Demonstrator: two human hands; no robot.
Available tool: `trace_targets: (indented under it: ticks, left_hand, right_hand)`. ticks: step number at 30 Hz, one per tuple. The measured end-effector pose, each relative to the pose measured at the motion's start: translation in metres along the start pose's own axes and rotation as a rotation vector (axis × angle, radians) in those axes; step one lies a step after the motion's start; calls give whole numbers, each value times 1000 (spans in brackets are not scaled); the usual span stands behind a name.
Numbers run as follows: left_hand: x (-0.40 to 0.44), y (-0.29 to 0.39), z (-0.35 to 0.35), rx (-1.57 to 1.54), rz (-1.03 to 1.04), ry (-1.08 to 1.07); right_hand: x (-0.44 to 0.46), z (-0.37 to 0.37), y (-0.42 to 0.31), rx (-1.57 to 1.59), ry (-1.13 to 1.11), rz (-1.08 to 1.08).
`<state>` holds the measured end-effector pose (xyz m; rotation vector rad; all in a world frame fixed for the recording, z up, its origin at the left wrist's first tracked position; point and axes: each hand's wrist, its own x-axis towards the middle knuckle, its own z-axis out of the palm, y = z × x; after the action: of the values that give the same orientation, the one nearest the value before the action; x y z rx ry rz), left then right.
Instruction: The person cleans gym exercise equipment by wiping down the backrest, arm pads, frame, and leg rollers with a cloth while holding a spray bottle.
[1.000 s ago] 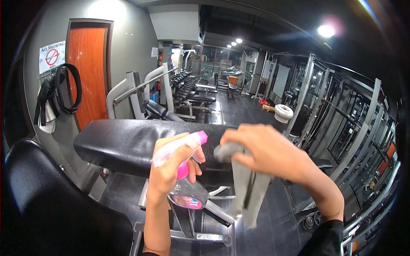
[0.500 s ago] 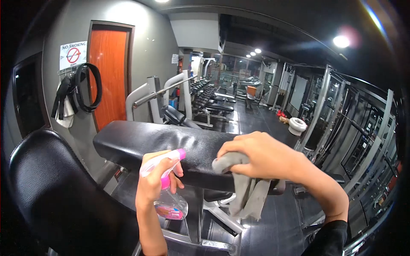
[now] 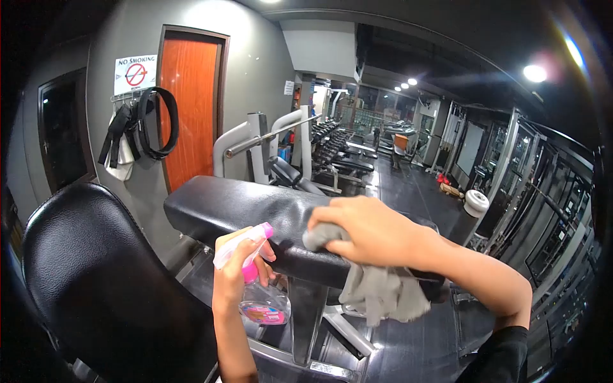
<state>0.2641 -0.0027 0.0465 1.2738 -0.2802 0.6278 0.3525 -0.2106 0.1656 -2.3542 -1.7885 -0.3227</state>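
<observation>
My left hand [image 3: 237,265] is wrapped round the neck and trigger of a clear spray bottle [image 3: 265,303] with a pink and white head, held upright in front of the near edge of a long black padded rest [image 3: 223,204]. A grey cloth [image 3: 383,293] is bunched in my right hand [image 3: 367,233], pressed on the pad's top near its middle, its loose end hanging over the near edge. To the left stands a black padded backrest [image 3: 96,255].
Behind the pad is a grey machine frame with a bar [image 3: 271,137]. A wooden door [image 3: 188,115] and hanging belts [image 3: 159,124] are at the left. Dumbbell racks [image 3: 325,150] stand farther back; cable machines [image 3: 511,179] line the right side.
The view has turned left, so the room has shifted right in the picture. My right hand has moved leftward along the pad with the cloth. The bottle remains in my left hand.
</observation>
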Motion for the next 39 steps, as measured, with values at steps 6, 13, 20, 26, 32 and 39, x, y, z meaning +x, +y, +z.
trace_targets:
  ticks: [6,13,20,26,32,39]
  left_hand:
    - [3,-5,-19,101,67,96]
    - [3,-10,-31,24,120,152]
    - [1,-9,-41,56,157,178]
    - [4,-12,-46,46,156,219]
    - [7,-15,-51,-5,181,194]
    - [6,-15,-53,9,174,172]
  right_hand:
    - [10,-14,28,-77,-64,227]
    - [47,24,42,-212,78,125]
    - [35,3,15,50,-98,-70]
    - [80,23,43,-231,-71,119]
    - [88,34,15,-37,-47,-70]
    - [93,17,29,175,-216,-153]
